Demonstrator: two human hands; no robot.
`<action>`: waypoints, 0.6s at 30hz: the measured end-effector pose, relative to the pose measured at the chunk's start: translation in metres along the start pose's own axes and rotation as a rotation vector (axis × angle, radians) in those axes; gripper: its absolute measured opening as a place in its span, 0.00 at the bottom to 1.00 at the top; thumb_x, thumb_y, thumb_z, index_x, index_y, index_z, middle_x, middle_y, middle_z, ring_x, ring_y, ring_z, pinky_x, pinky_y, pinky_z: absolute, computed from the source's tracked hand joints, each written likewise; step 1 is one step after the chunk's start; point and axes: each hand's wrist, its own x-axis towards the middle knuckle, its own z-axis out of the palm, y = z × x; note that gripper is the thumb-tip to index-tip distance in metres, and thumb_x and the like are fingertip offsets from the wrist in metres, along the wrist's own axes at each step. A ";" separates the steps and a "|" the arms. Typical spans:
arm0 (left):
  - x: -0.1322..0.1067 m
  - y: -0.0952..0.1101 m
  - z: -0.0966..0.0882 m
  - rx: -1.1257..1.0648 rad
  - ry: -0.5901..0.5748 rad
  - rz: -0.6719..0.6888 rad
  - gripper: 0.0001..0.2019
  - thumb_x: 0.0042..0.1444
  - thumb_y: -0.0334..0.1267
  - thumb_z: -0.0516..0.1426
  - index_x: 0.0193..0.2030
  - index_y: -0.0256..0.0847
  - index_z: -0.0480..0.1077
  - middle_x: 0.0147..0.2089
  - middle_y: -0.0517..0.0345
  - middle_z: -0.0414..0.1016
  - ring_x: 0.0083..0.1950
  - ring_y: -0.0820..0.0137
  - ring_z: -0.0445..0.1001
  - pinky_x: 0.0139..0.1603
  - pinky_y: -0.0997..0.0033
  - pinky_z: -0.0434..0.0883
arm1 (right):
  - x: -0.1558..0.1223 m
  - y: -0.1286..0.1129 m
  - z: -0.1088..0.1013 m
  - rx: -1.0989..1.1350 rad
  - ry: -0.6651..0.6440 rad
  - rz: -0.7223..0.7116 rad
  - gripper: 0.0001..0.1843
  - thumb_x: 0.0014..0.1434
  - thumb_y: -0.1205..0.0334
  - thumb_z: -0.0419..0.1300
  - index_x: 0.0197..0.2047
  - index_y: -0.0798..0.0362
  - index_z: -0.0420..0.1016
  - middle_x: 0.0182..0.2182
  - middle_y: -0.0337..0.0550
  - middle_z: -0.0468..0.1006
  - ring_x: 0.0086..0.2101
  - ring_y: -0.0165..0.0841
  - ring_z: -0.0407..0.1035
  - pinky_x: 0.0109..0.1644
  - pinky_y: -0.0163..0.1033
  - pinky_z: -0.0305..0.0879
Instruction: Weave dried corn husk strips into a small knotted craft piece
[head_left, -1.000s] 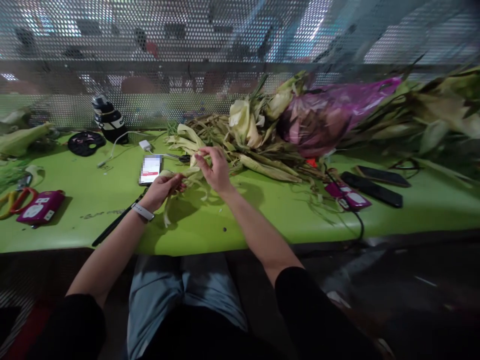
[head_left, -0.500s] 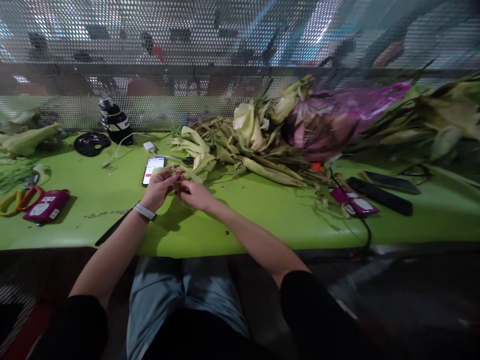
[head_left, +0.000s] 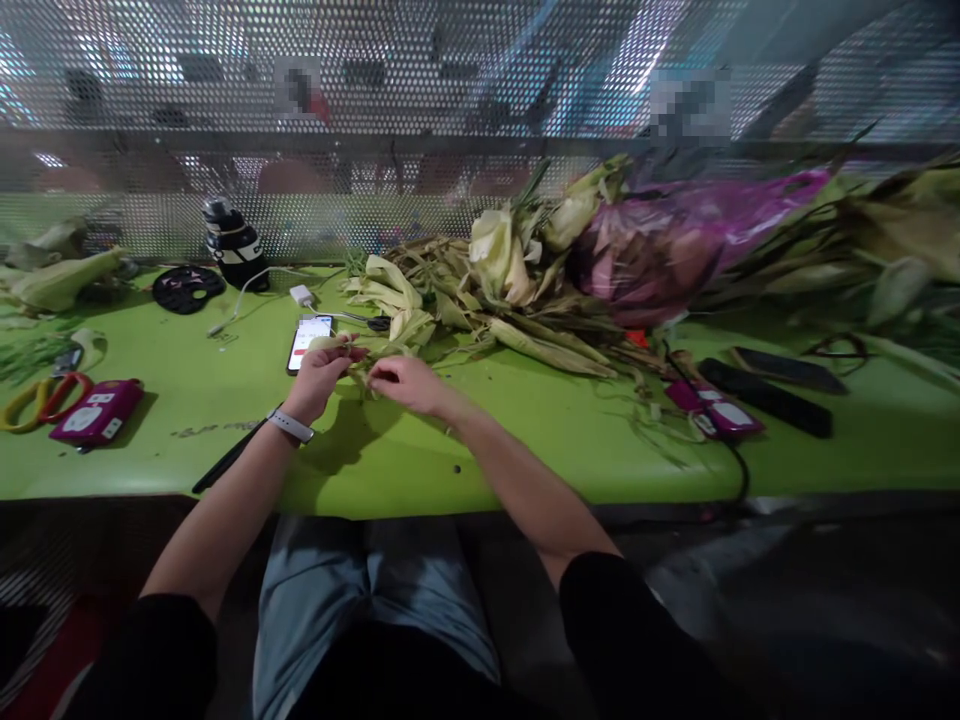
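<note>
My left hand (head_left: 322, 380), with a pale watch band (head_left: 290, 424) on its wrist, is closed in a pinch on a pale green corn husk (head_left: 324, 343). Part of that husk is hidden behind the fingers. Just to the right, with a small gap between, my right hand (head_left: 409, 383) has its fingertips pressed together on what looks like a thin strip of husk (head_left: 370, 392). Behind both hands lies a heap of corn husks (head_left: 450, 290), dry and green. A lit phone (head_left: 300, 355) lies just beyond my left hand.
On the green table (head_left: 525, 450) stand a dark bottle (head_left: 235, 245) and a purple box (head_left: 97, 412), with scissors (head_left: 56, 398) at the left. A pink plastic bag (head_left: 645, 255), another purple box (head_left: 716, 410) and a black cable (head_left: 739, 465) are at the right. A perforated screen (head_left: 420, 80) rises behind.
My right hand has drawn away to the right from my left hand, opening a gap between them. My left hand keeps its pinch on the husk in nearly the same place.
</note>
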 end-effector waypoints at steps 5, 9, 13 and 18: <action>-0.004 0.001 0.001 0.089 -0.040 -0.085 0.12 0.49 0.30 0.58 0.41 0.37 0.77 0.42 0.53 0.80 0.44 0.67 0.78 0.45 0.67 0.76 | 0.001 0.000 -0.007 -0.405 0.285 -0.243 0.08 0.65 0.63 0.58 0.38 0.56 0.78 0.44 0.51 0.75 0.46 0.38 0.68 0.52 0.44 0.64; -0.004 0.000 -0.001 0.087 -0.066 -0.064 0.13 0.48 0.32 0.57 0.41 0.37 0.76 0.41 0.53 0.80 0.41 0.67 0.78 0.44 0.64 0.77 | 0.005 0.007 -0.005 -0.382 0.288 -0.261 0.11 0.68 0.60 0.54 0.41 0.56 0.76 0.43 0.51 0.77 0.43 0.37 0.70 0.51 0.42 0.65; -0.003 0.000 -0.002 0.092 -0.098 -0.007 0.14 0.46 0.33 0.58 0.41 0.36 0.76 0.38 0.53 0.79 0.38 0.70 0.76 0.42 0.67 0.76 | 0.009 0.014 -0.003 -0.139 0.239 -0.216 0.11 0.67 0.57 0.55 0.41 0.54 0.74 0.37 0.45 0.79 0.37 0.33 0.72 0.44 0.38 0.66; -0.002 0.001 -0.001 -0.018 -0.067 0.027 0.13 0.45 0.33 0.57 0.38 0.35 0.76 0.37 0.54 0.79 0.36 0.70 0.76 0.41 0.67 0.75 | 0.010 0.019 0.002 0.161 0.178 -0.056 0.14 0.64 0.51 0.57 0.40 0.54 0.71 0.35 0.40 0.77 0.23 0.26 0.68 0.32 0.35 0.66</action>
